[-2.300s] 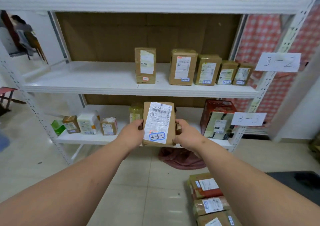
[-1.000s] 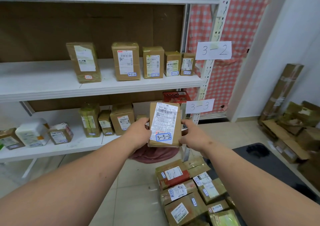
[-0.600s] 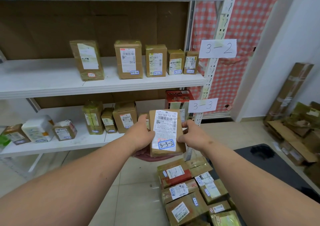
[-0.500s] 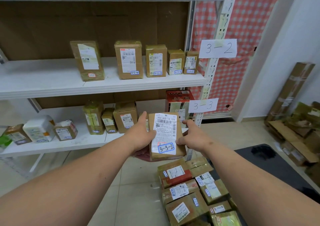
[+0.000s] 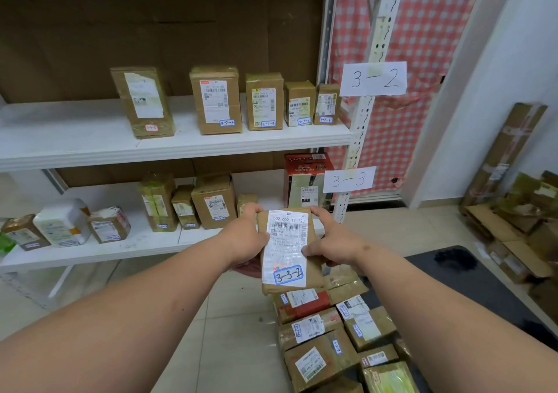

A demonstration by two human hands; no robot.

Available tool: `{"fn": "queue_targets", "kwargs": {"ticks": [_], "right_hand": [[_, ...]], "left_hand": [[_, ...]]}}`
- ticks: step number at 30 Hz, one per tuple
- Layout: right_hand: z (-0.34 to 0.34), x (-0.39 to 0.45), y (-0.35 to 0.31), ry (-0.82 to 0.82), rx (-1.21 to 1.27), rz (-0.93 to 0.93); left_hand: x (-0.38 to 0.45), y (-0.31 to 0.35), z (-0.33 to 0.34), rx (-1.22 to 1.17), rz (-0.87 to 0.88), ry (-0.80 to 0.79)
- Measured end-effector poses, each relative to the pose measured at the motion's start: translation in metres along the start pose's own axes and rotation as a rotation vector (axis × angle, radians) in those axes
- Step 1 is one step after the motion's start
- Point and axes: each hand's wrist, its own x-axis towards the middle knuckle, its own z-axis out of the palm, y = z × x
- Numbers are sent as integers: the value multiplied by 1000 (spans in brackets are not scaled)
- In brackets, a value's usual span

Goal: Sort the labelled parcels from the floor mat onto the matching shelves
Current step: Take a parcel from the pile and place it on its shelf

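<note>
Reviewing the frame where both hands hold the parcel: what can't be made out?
- Small parcel on the 3-3 shelf: head view, label hidden behind the left hand.
- Held parcel: fine label print too small.
- Floor parcels: pile cut off by the bottom edge.
- Right hand: fingertips behind the parcel.
</note>
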Motion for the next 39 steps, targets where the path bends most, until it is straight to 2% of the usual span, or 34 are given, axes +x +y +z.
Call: {"fn": "queue_targets", "kwargs": {"ticks": [5, 13, 19, 30, 39], "right_hand": [[-4, 7, 14, 5, -28, 8], [-8, 18, 21, -31, -52, 20], [-12, 24, 22, -72, -118, 19], [7, 64, 30, -101, -164, 65], [31, 124, 16, -58, -200, 91]], "left_hand": [[1, 5, 13, -127, -43, -51], [11, 1, 21, -183, -121, -99], [16, 4, 18, -221, -109, -118], [43, -22, 17, -129, -126, -168], [107, -59, -2, -113, -116, -213]]}}
